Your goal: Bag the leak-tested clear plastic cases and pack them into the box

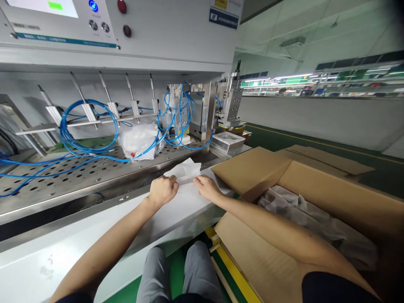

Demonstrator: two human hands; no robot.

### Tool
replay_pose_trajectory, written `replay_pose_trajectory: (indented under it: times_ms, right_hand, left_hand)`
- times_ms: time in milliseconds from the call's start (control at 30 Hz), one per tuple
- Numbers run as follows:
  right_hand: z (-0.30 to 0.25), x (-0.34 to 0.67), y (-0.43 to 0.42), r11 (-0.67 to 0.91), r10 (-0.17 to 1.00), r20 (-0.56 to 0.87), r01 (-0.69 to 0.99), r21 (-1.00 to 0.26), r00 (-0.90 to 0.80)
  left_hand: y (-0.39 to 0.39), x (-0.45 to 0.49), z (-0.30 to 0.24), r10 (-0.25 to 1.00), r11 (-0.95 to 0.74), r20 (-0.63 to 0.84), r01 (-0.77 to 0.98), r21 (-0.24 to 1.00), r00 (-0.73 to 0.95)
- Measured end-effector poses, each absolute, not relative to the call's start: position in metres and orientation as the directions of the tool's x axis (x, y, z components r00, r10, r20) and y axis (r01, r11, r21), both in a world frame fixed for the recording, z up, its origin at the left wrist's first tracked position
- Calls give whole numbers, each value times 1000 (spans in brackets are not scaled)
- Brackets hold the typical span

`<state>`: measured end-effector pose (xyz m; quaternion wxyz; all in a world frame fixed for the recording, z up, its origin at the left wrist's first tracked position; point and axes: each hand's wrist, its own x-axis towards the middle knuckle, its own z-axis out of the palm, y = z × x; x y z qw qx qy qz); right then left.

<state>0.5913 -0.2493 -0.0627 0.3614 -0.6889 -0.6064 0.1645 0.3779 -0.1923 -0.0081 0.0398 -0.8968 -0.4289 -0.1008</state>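
A thin white sheet of wrapping (183, 169) is stretched between my two hands, above the white ledge along the machine's front. Whether it is a flat sheet or a bag I cannot make out. My left hand (163, 190) is closed in a fist on its left side, thumb on top. On the right side, my right hand (206, 187) pinches it between thumb and fingers. Beneath both hands lies the smooth white ledge (164, 216). Anything inside the wrapping is hidden.
An open cardboard box (252, 170) at my right holds crumpled translucent plastic (303, 210). Behind the hands, a perforated metal bench (82, 176) carries coiled blue tubing (63, 130), a clear plastic bag (139, 141) and a metal fixture (208, 113). A control panel (59, 25) overhangs it.
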Motion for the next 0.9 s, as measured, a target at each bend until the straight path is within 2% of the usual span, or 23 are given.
replay_pose_trajectory:
  times_ms: [67, 133, 233, 300, 367, 467, 567, 667, 767, 900]
  right_hand:
    - [-65, 593, -247, 8, 944, 234, 692, -722, 234]
    - [-68, 593, -246, -26, 947, 169, 587, -809, 274]
    - [-71, 591, -244, -91, 946, 15, 309, -947, 323]
    - [-71, 590, -242, -99, 939, -68, 76, -992, 336]
    - [-70, 590, -238, -111, 933, -143, -116, -987, 331]
    - [-69, 593, -234, -119, 921, -204, -257, -959, 333]
    - [-68, 596, -233, -51, 930, -163, -324, -945, 328]
    - [-64, 598, -236, -29, 963, -130, -387, -922, 238]
    - [-59, 598, -237, 2, 989, -77, -524, -852, 129]
    - [-54, 599, -236, 57, 995, -10, -644, -763, 99]
  left_hand:
    - [-193, 381, -8, 747, -645, 212, 764, 3, 630]
    - [-190, 383, -9, 739, -653, 213, 757, -7, 639]
    - [-183, 385, -12, 714, -682, 196, 731, -22, 672]
    - [-178, 385, -13, 686, -714, 173, 700, -25, 706]
    - [-172, 384, -13, 664, -738, 159, 674, -21, 731]
    - [-165, 381, -12, 659, -742, 179, 670, 1, 730]
    - [-161, 379, -12, 674, -728, 228, 685, 43, 703]
    - [-157, 378, -11, 690, -715, 263, 692, 104, 674]
    - [-153, 378, -10, 695, -715, 283, 675, 182, 661]
    - [-148, 379, -12, 688, -726, 299, 629, 279, 661]
